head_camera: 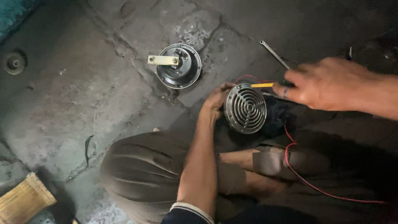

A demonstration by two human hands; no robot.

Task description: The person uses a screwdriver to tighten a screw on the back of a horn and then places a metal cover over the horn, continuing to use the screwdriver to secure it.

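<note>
The person crouches over a cracked stone floor (74,95), knees drawn up in brown trousers (141,170). The left hand (216,101) cups the rim of a round chrome horn (245,108), fingers curled around its left edge, its slotted grille tilted up toward us. It sits just above the knees, right of centre. The right hand (321,85) comes in from the right, a ring on one finger, and pinches a yellow-handled screwdriver (263,85) between thumb and fingers; the yellow shaft points left and meets the top edge of the horn. A red wire (295,166) runs from behind the horn, down and away to the right across the dark cloth. On the far side, well apart, a second horn (179,66) lies on the stone, black back up, with a brass bracket (163,60) across it. A slim spanner (273,54) rests beyond the right hand. Near left, a straw brush (23,203) pokes in.
</note>
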